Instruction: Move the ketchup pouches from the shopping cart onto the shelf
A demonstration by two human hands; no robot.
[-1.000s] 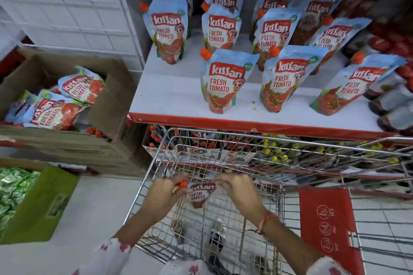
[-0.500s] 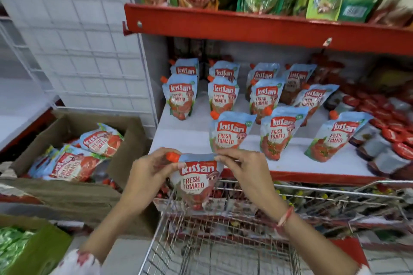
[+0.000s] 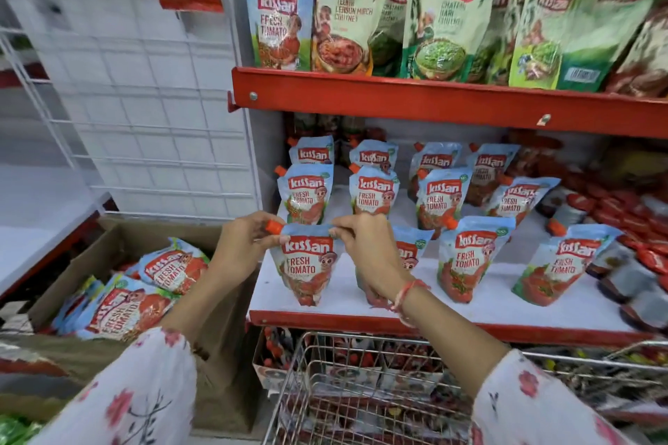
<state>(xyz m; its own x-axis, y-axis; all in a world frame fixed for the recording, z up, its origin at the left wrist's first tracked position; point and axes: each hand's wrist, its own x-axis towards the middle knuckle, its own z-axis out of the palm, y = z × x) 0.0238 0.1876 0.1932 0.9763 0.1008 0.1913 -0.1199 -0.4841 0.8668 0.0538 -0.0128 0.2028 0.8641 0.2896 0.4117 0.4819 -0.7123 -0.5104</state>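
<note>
A blue-and-red Kissan ketchup pouch (image 3: 306, 265) with an orange cap stands upright at the front left of the white shelf (image 3: 495, 303), its base touching the board. My left hand (image 3: 243, 241) pinches its top left corner by the cap. My right hand (image 3: 365, 249) pinches its top right corner and hides part of the pouch behind it. Several more ketchup pouches (image 3: 466, 256) stand in rows behind and to the right. The wire shopping cart (image 3: 361, 390) sits below the shelf, between my forearms.
A cardboard box (image 3: 105, 253) at the left holds more ketchup pouches. A red upper shelf edge (image 3: 433, 101) carries chutney pouches. A white wire grid panel (image 3: 151, 119) stands at the left. Red sachets are piled at the shelf's right end.
Both hands lifted the pouch out of the cart, carried it up and forward, and set it upright on the shelf's front left. The view tilted upward.
</note>
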